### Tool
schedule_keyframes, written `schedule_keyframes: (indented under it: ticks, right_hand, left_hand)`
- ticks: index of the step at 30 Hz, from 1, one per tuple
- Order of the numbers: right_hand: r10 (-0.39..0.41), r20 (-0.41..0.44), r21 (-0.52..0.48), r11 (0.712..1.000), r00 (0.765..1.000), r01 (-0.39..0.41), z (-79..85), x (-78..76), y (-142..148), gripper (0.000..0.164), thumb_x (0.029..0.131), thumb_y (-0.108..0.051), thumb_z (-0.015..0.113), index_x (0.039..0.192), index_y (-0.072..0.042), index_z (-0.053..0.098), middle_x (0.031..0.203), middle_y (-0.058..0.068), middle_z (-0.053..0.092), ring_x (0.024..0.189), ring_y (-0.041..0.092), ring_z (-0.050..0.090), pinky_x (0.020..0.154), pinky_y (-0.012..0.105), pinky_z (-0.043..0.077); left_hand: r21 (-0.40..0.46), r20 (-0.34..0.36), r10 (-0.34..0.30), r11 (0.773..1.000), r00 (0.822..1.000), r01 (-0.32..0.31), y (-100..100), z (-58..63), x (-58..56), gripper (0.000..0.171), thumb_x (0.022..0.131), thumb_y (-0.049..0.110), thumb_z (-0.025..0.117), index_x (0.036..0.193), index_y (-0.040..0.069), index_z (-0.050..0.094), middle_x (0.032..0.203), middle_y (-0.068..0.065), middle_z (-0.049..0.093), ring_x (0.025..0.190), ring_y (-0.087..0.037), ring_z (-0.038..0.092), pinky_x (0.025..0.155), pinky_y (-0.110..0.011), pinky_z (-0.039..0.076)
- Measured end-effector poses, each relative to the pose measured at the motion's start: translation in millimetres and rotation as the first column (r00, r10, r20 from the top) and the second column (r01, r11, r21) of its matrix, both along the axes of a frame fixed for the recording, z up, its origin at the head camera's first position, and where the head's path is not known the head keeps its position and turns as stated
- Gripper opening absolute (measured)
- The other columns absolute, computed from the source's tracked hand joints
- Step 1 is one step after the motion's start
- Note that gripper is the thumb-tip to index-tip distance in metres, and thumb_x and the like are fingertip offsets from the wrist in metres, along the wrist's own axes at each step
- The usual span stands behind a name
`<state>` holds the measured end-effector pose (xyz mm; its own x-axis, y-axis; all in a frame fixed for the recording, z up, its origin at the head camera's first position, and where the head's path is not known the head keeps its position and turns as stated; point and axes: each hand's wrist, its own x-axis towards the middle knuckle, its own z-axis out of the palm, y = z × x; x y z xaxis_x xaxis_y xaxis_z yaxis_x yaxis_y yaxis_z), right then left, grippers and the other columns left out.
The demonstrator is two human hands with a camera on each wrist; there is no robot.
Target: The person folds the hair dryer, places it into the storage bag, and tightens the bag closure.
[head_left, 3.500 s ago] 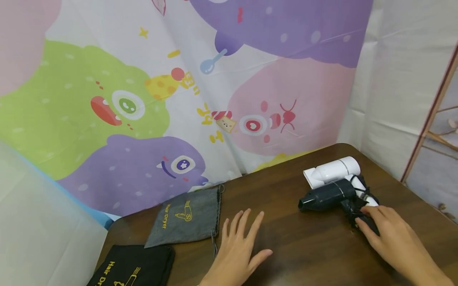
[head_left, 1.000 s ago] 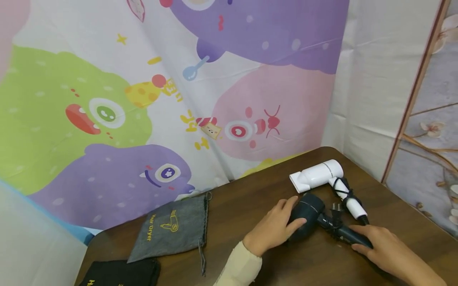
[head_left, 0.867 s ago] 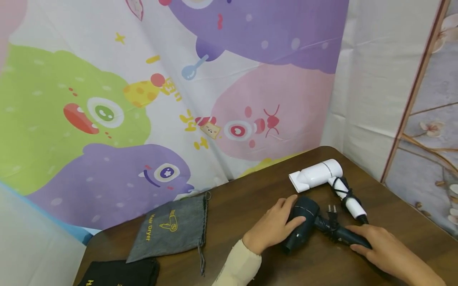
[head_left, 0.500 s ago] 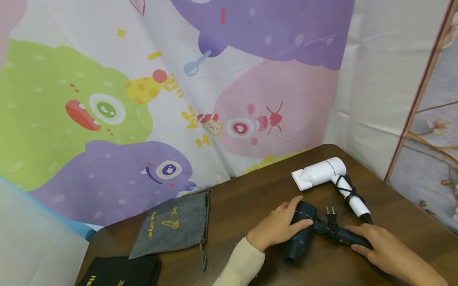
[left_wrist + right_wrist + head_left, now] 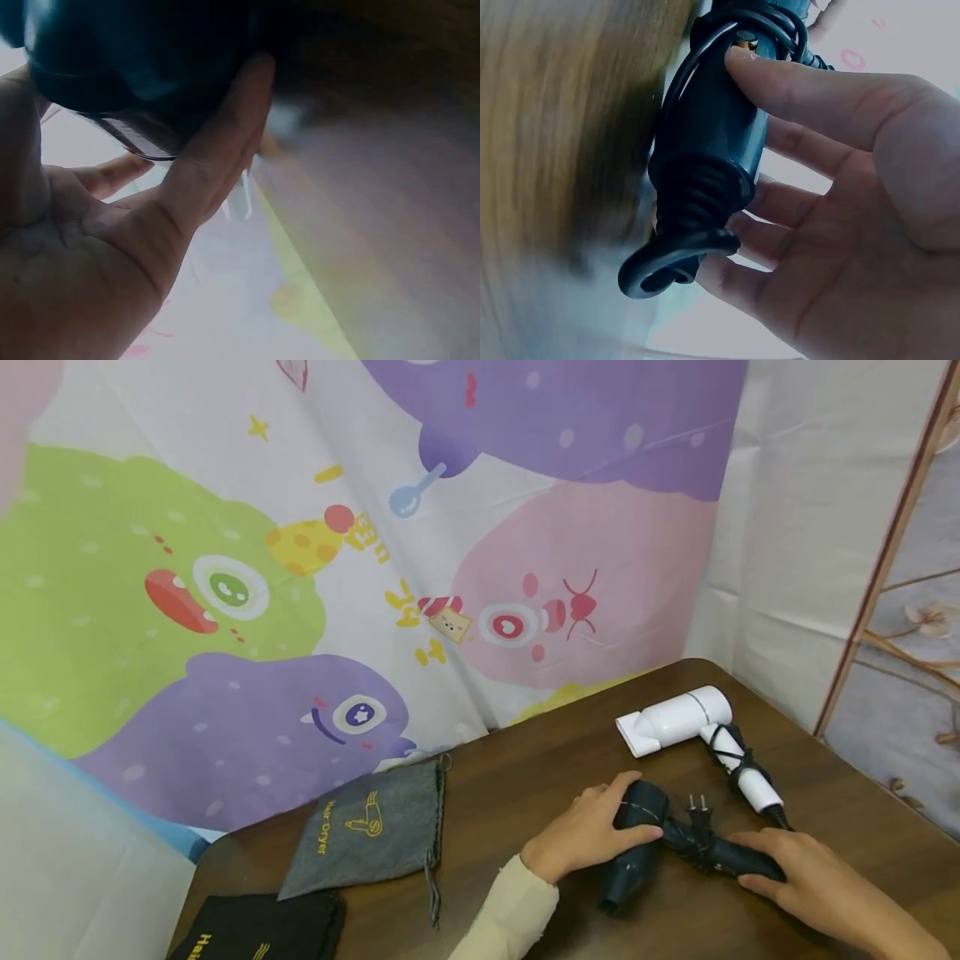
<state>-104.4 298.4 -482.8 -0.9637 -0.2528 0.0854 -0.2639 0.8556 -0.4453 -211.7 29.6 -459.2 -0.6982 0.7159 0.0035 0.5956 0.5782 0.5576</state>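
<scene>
A dark hair dryer lies in front of me on the table, its nozzle pointing toward the near edge. My left hand holds its barrel, thumb on one side and fingers on the other, as the left wrist view also shows. Around the dryer's handle nothing can be made out in that view. My right hand grips the dark handle near its cord end, thumb on top and fingers beneath. A black cord is wound round the handle, and its two-pin plug sticks up beside it.
A white hair dryer with its cord wrapped lies behind, toward the far right corner. To the left are a grey drawstring pouch and a black pouch, both with yellow print. A cartoon cloth hangs behind the table.
My left hand has come from above the table onto the dark dryer's barrel. That dryer has moved away from the white one, and its nozzle has swung from the left toward me.
</scene>
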Motion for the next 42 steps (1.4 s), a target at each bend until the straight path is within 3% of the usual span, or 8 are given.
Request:
schedule_keyframes:
  ticks: [4, 7, 15, 22, 29, 31, 38, 42]
  right_hand:
    - [0.017, -0.089, -0.042, 0.999, 0.996, -0.02, 0.2, 0.3, -3, 0.043, 0.078, -0.027, 0.085, 0.113, -0.007, 0.072, 0.101, -0.004, 0.071, 0.087, 0.008, 0.063, 0.07, 0.033, 0.053]
    - [-0.017, -0.179, -0.096, 0.995, 0.984, 0.0, 3.0, -0.1, -6, 0.041, 0.077, -0.027, 0.086, 0.113, -0.011, 0.073, 0.099, -0.01, 0.069, 0.085, 0.0, 0.059, 0.067, 0.027, 0.05]
    - [-0.141, -0.348, -0.204, 0.976, 0.927, 0.072, 14.4, 3.7, -17, 0.045, 0.077, -0.019, 0.087, 0.119, -0.019, 0.071, 0.102, -0.008, 0.068, 0.082, 0.002, 0.055, 0.063, 0.026, 0.045]
    - [-0.126, -0.375, -0.183, 0.981, 0.918, 0.06, 15.5, 5.1, -20, 0.048, 0.079, -0.014, 0.085, 0.122, -0.02, 0.065, 0.108, -0.006, 0.067, 0.089, 0.005, 0.059, 0.067, 0.026, 0.048]
    - [-0.113, -0.385, -0.171, 0.984, 0.916, 0.049, 16.5, 7.3, -24, 0.049, 0.08, -0.01, 0.083, 0.124, -0.017, 0.063, 0.106, -0.004, 0.069, 0.086, 0.006, 0.062, 0.063, 0.031, 0.051]
    - [-0.116, -0.408, -0.151, 0.987, 0.906, 0.059, 18.8, 9.5, -25, 0.05, 0.08, -0.01, 0.083, 0.125, -0.016, 0.063, 0.107, -0.003, 0.069, 0.089, 0.01, 0.064, 0.065, 0.034, 0.053]
    - [-0.106, -0.531, -0.124, 0.991, 0.841, 0.047, 31.1, 16.8, -29, 0.064, 0.073, -0.008, 0.086, 0.132, -0.021, 0.063, 0.115, -0.006, 0.067, 0.097, 0.012, 0.063, 0.082, 0.006, 0.04]
    - [-0.084, -0.583, -0.106, 0.994, 0.808, 0.027, 40.4, 17.3, -31, 0.071, 0.069, -0.004, 0.087, 0.134, -0.021, 0.062, 0.116, -0.008, 0.066, 0.097, 0.009, 0.063, 0.082, 0.007, 0.042]
  left_hand:
    - [0.033, -0.016, -0.006, 0.999, 1.0, 0.006, -6, 7.5, -1.4, 0.072, 0.093, 0.058, 0.061, 0.151, 0.024, 0.036, 0.125, 0.001, 0.061, 0.109, -0.009, 0.06, 0.093, -0.026, 0.048]
    - [0.067, -0.025, 0.0, 0.998, 1.0, 0.002, -11, 15.2, -3.4, 0.071, 0.093, 0.056, 0.062, 0.151, 0.025, 0.035, 0.122, 0.001, 0.062, 0.106, -0.009, 0.06, 0.089, -0.024, 0.05]
    - [0.162, 0.005, 0.041, 0.986, 0.999, -0.041, -20, 33.3, -4.5, 0.071, 0.092, 0.053, 0.065, 0.151, 0.027, 0.034, 0.124, -0.002, 0.06, 0.097, -0.007, 0.06, 0.074, -0.018, 0.052]
    - [0.173, -0.033, 0.027, 0.985, 0.999, -0.02, -23, 43.4, -0.5, 0.066, 0.097, 0.053, 0.058, 0.152, 0.026, 0.033, 0.127, -0.002, 0.06, 0.102, -0.008, 0.059, 0.077, -0.019, 0.052]
    - [0.175, -0.045, 0.02, 0.984, 0.999, -0.012, -24, 49.8, 0.8, 0.062, 0.099, 0.049, 0.057, 0.152, 0.027, 0.033, 0.13, 0.0, 0.059, 0.104, -0.008, 0.06, 0.08, -0.02, 0.052]
    - [0.173, -0.056, 0.024, 0.985, 0.998, -0.014, -25, 51.6, 2.2, 0.063, 0.099, 0.049, 0.056, 0.153, 0.027, 0.032, 0.132, 0.0, 0.058, 0.108, -0.008, 0.059, 0.082, -0.022, 0.053]
    - [0.225, -0.095, 0.029, 0.974, 0.995, -0.007, -32, 62.8, 8.9, 0.059, 0.099, 0.049, 0.055, 0.151, 0.031, 0.032, 0.131, 0.003, 0.057, 0.107, -0.006, 0.058, 0.081, -0.021, 0.053]
    - [0.241, -0.137, 0.011, 0.97, 0.991, 0.022, -38, 72.9, 11.6, 0.06, 0.1, 0.049, 0.054, 0.152, 0.034, 0.029, 0.13, 0.004, 0.056, 0.106, -0.006, 0.057, 0.083, -0.023, 0.052]
